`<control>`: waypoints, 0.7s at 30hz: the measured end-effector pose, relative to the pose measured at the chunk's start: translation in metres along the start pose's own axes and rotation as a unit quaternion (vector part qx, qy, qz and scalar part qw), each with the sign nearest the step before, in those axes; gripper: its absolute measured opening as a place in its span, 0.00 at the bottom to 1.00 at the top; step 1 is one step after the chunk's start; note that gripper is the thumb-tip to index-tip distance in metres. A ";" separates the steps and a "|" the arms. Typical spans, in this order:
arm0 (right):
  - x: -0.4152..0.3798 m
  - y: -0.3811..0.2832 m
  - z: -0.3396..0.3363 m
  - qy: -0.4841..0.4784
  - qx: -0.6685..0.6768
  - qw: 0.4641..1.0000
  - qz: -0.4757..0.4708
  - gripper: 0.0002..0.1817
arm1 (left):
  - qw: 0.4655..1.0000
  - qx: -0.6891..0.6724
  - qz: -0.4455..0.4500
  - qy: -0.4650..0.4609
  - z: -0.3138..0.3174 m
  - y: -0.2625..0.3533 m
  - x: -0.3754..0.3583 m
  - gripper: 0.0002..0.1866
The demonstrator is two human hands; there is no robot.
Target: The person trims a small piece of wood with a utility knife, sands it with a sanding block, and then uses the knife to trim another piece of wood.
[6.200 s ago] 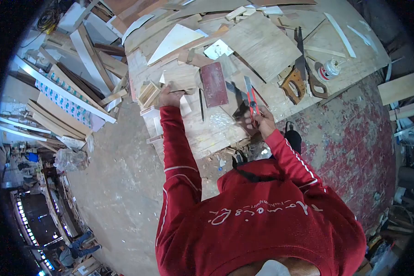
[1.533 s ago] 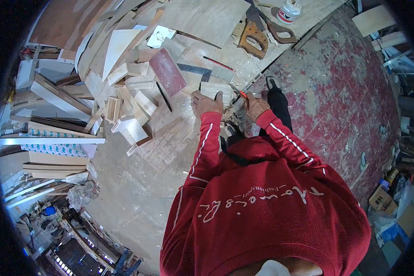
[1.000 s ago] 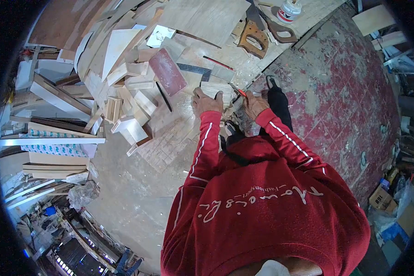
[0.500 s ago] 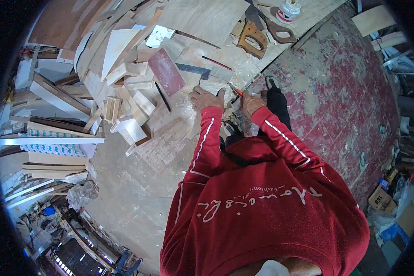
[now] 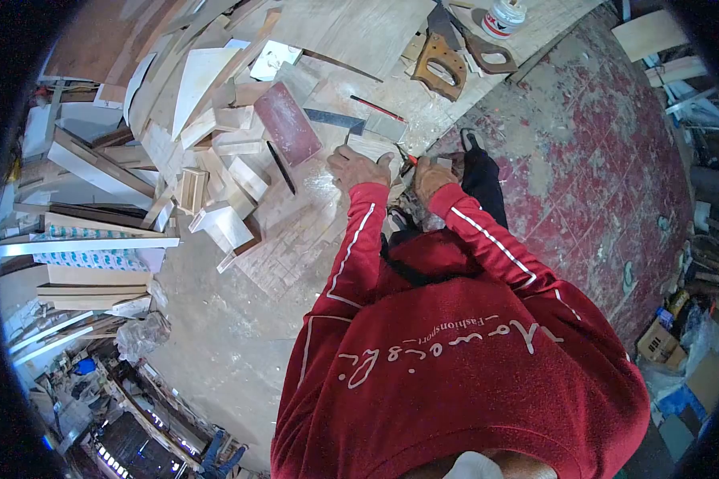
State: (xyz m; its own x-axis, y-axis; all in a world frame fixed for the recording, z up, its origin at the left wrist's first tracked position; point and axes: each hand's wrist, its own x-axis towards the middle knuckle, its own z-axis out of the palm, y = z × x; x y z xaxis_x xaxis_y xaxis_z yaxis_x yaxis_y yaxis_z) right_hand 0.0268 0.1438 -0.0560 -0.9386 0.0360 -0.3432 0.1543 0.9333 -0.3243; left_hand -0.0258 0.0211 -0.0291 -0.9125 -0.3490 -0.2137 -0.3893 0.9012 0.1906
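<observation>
My left hand [image 5: 357, 168] presses down on a small pale wood piece [image 5: 373, 146] at the near edge of the plywood work surface [image 5: 351, 36]. My right hand [image 5: 431, 176] is closed around a red utility knife [image 5: 408, 161], whose tip meets the right edge of that wood piece. Both arms are in red sleeves. A dark red sanding block [image 5: 286, 122] and a black pencil [image 5: 281, 167] lie just left of my left hand.
Stacked wood offcuts [image 5: 224, 172] and boards crowd the left. Two hand saws [image 5: 443, 60] and a white glue jar [image 5: 504, 16] lie at the far right of the surface. A metal square [image 5: 335, 119] is behind the wood piece. Red worn floor [image 5: 607, 160] lies right.
Since six seconds ago my left hand brought a wood piece to the near edge and my right hand lowered the knife onto it. In the last second both hands shifted slightly upward.
</observation>
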 end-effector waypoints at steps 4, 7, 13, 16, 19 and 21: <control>0.001 0.006 0.010 0.027 0.048 0.998 0.001 0.14 | 1.000 0.003 -0.001 0.001 0.002 -0.003 0.001 0.43; 0.004 0.014 0.016 -0.025 0.148 0.989 0.013 0.17 | 1.000 0.008 0.007 0.014 0.003 -0.005 -0.002 0.43; 0.003 0.021 0.015 0.033 0.131 0.990 -0.032 0.17 | 0.999 0.015 0.027 0.011 -0.004 -0.005 -0.001 0.45; 0.004 0.021 0.018 0.009 0.116 0.993 -0.018 0.17 | 0.999 -0.009 0.038 0.001 -0.008 -0.003 0.000 0.45; -0.002 0.018 0.017 0.013 0.110 0.994 -0.007 0.17 | 0.999 -0.026 0.028 -0.034 -0.008 -0.003 0.002 0.46; -0.002 0.017 0.016 0.003 0.105 0.994 -0.008 0.17 | 0.998 -0.031 0.023 -0.049 -0.007 -0.004 0.002 0.46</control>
State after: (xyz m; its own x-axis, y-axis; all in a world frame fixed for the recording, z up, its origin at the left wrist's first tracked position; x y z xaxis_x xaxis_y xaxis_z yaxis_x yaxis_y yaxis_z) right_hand 0.0361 0.1545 -0.0748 -0.9433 0.0256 -0.3310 0.2004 0.8388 -0.5062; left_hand -0.0273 0.0147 -0.0235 -0.9140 -0.2775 -0.2959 -0.3567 0.8971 0.2606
